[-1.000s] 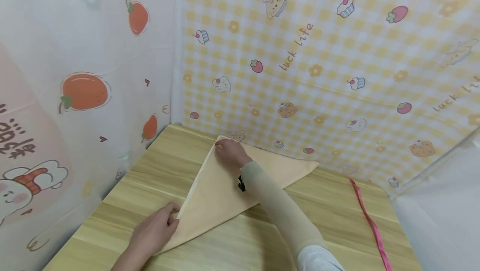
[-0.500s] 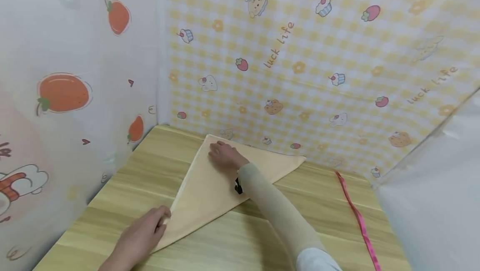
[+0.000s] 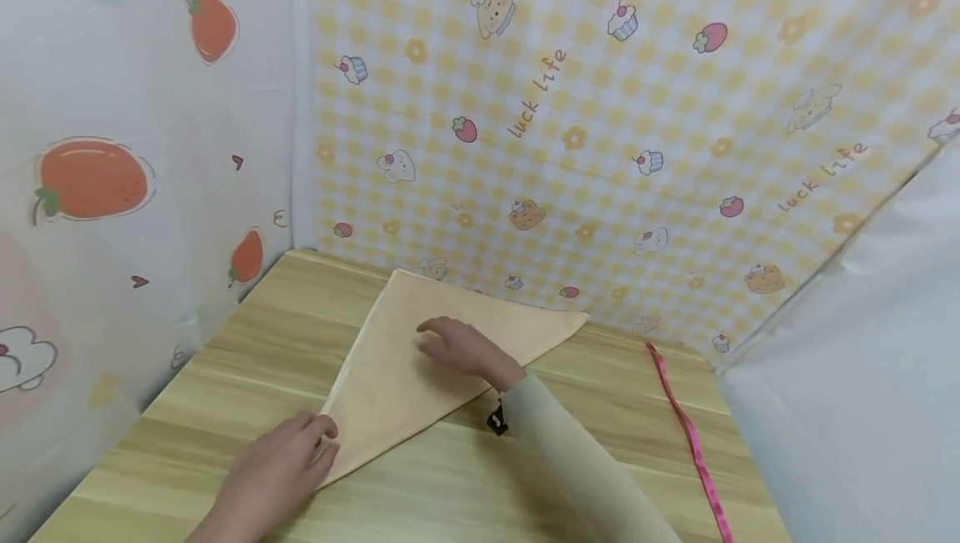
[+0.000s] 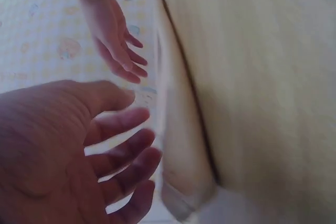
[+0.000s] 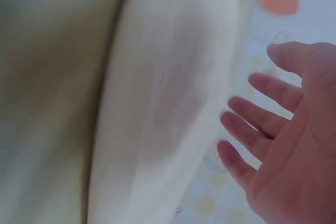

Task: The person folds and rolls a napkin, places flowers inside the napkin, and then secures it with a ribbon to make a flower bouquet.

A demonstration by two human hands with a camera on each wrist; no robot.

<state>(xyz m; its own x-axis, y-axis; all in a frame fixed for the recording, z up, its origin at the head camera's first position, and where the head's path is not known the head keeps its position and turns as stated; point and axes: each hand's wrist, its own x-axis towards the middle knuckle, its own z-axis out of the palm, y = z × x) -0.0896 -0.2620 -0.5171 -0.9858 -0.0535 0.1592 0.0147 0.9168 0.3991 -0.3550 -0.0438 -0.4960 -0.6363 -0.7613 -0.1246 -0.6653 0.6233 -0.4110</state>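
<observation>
A pale peach cloth (image 3: 390, 359), folded into a triangle, lies flat on the wooden table. My left hand (image 3: 273, 464) is at the cloth's near-left corner; in the left wrist view its fingers (image 4: 126, 150) are spread and loosely bent, with nothing between them and the thumb. Over the middle of the cloth hovers my right hand (image 3: 468, 351), casting a shadow on it. The right wrist view shows that hand's fingers (image 5: 257, 119) apart, relaxed and holding nothing, a little off the cloth.
A pink ribbon (image 3: 690, 434) runs along the right side of the wooden table (image 3: 592, 451). A yellow checked wall sheet (image 3: 480, 176) stands directly behind the table, and a white printed sheet (image 3: 150, 293) borders its left. A small black item (image 3: 497, 420) hangs at the right wrist.
My right hand has let go of the cloth's far-left edge and drawn back toward me, rising off the cloth. The left hand has loosened from the near-left edge. The head view has turned right.
</observation>
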